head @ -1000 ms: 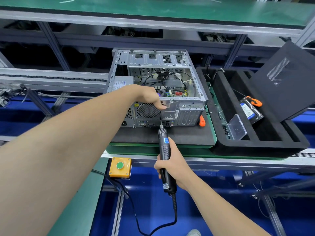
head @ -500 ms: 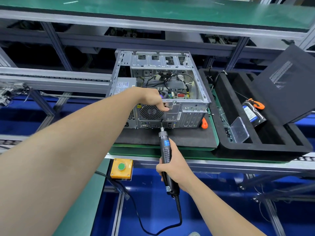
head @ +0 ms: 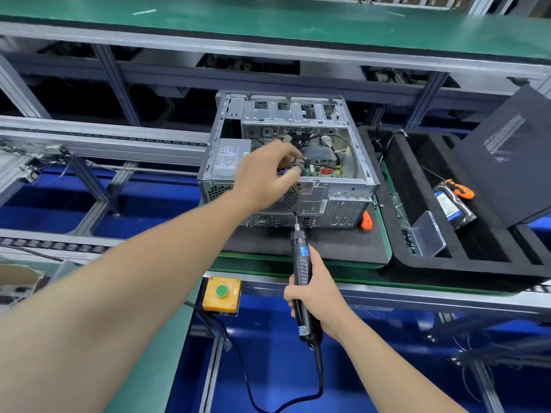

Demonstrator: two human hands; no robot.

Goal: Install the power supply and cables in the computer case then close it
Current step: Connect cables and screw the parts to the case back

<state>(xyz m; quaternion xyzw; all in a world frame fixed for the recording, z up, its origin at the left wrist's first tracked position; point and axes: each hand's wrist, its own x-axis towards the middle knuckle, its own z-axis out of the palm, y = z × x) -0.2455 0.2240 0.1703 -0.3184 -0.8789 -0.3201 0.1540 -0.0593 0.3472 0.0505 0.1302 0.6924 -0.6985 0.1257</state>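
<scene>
The supply [head: 229, 158] is seated in the open case [head: 346, 204] beside the left hand [head: 267, 177], whose blurred grasp cannot be told, a screwdriver [head: 301, 263] is gripped in the right hand [head: 317, 298], and fastening and closing are judged outstanding.

Up top, a green-matted shelf [head: 268, 28] runs the full width, edged in aluminium. Beneath it, grey frame posts [head: 119, 84] slant across a dark recess. Over on the left, a roller conveyor track [head: 104, 135] stretches toward the edge, with a second roller strip [head: 53, 245] lower down. Below, the floor [head: 268, 353] is bright blue. Along the near side runs the surface's bare aluminium front rail [head: 417, 296], and just beside its left end sits a yellow button box [head: 222, 295] with a green push-button. At lower left is a green-topped side surface [head: 155, 368]. The light is even, with soft glare on the shelf.
</scene>
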